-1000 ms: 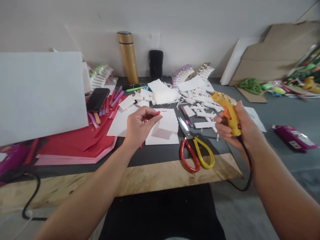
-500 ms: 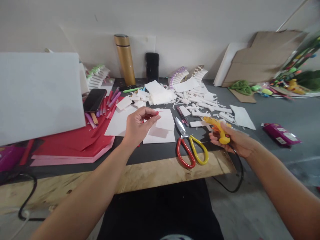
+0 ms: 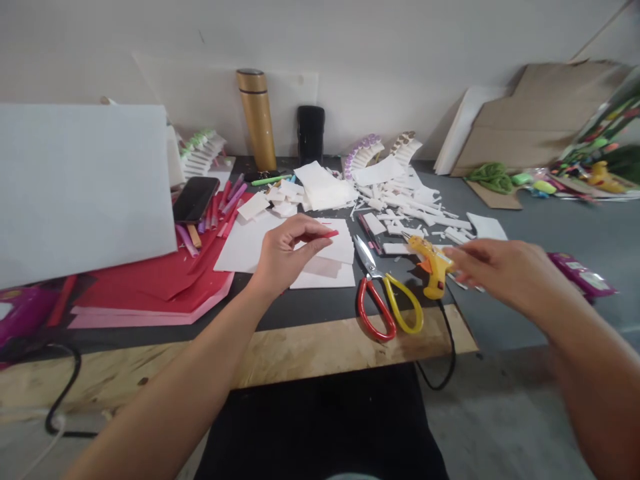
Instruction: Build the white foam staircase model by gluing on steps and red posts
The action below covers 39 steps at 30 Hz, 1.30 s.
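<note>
Red scrap [image 3: 331,234] is pinched in our left hand [image 3: 287,255]; our right hand [image 3: 505,272], loosely open, hovers right of the glue gun [image 3: 434,272].

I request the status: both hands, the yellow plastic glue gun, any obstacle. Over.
Left hand: pinching small red strip. Right hand: beside glue gun, contact unclear. Metal scissors, red and yellow looped handles, lie between hands.

A red piece [image 3: 331,234] is being pinched by the left hand [image 3: 284,253]; a glue gun [image 3: 433,268] is being flanked by scissors [image 3: 369,259] and the right hand [image 3: 505,267].
</note>
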Each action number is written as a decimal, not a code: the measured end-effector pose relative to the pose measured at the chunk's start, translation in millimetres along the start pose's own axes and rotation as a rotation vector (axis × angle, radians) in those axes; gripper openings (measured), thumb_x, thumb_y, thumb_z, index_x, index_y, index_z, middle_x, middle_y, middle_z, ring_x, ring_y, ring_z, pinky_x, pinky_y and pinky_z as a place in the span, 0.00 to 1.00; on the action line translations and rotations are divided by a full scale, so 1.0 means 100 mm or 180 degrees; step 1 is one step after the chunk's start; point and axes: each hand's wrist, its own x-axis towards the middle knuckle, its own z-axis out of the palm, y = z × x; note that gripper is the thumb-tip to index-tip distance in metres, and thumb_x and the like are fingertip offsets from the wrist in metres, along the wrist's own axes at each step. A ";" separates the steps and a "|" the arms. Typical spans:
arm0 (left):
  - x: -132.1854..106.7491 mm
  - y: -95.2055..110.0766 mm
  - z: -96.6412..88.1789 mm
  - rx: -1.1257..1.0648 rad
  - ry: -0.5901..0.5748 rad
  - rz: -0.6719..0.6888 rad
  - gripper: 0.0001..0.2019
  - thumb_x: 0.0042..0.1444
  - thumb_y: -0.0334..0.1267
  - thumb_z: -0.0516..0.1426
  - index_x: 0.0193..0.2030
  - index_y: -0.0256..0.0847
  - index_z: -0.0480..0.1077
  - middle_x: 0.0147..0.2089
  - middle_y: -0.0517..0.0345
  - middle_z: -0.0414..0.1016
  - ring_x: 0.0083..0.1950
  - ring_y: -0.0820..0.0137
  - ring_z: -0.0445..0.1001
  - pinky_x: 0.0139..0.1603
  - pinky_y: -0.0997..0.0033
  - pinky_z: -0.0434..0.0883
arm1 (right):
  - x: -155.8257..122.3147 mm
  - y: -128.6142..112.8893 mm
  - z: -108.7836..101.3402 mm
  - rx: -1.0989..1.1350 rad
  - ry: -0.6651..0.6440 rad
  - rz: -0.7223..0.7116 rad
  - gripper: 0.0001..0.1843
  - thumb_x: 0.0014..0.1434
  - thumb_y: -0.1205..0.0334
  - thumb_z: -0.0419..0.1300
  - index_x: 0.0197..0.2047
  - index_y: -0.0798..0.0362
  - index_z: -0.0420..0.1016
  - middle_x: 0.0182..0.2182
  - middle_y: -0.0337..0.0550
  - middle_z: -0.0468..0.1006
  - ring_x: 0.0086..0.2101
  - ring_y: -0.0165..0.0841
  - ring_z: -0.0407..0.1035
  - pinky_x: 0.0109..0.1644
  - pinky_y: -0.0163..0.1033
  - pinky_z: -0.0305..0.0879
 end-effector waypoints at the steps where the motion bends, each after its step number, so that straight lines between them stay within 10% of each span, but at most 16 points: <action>1: 0.00 0.01 0.00 0.0064 -0.0055 0.0046 0.03 0.56 0.34 0.65 0.37 0.44 0.81 0.37 0.55 0.80 0.41 0.70 0.76 0.43 0.68 0.75 | -0.01 -0.13 0.03 -0.0232 0.0332 -0.0246 0.13 0.60 0.52 0.66 0.31 0.51 0.81 0.24 0.47 0.80 0.27 0.37 0.74 0.33 0.42 0.67; 6: -0.01 0.02 -0.01 0.0210 -0.0364 0.0126 0.05 0.58 0.34 0.64 0.40 0.46 0.82 0.38 0.54 0.78 0.40 0.70 0.74 0.39 0.70 0.74 | 0.02 -0.76 0.43 0.0644 0.0493 -0.2110 0.05 0.64 0.60 0.64 0.41 0.46 0.82 0.37 0.44 0.78 0.32 0.34 0.71 0.38 0.41 0.68; 12: -0.02 -0.02 0.01 0.0247 -0.0489 -0.0009 0.03 0.58 0.34 0.64 0.38 0.42 0.80 0.37 0.54 0.77 0.39 0.70 0.75 0.38 0.70 0.72 | 0.17 -0.96 0.84 -0.0063 0.0500 -0.2831 0.09 0.66 0.67 0.58 0.39 0.54 0.81 0.33 0.48 0.73 0.34 0.36 0.69 0.37 0.42 0.65; 33: -0.04 0.07 0.08 -0.0603 -0.0391 -0.0780 0.06 0.50 0.38 0.71 0.31 0.41 0.79 0.34 0.55 0.79 0.35 0.69 0.77 0.36 0.68 0.75 | 0.27 -0.75 0.96 0.1528 -0.0275 -0.2385 0.01 0.58 0.67 0.64 0.36 0.52 0.77 0.32 0.39 0.69 0.30 0.29 0.64 0.32 0.36 0.60; 39: -0.06 0.14 0.10 0.0062 -0.0429 -0.0632 0.04 0.52 0.36 0.69 0.31 0.41 0.80 0.32 0.55 0.79 0.33 0.71 0.74 0.31 0.70 0.69 | 0.43 -0.62 0.86 0.1712 -0.0597 -0.0822 0.10 0.60 0.58 0.64 0.30 0.53 0.75 0.23 0.38 0.74 0.21 0.26 0.61 0.25 0.35 0.55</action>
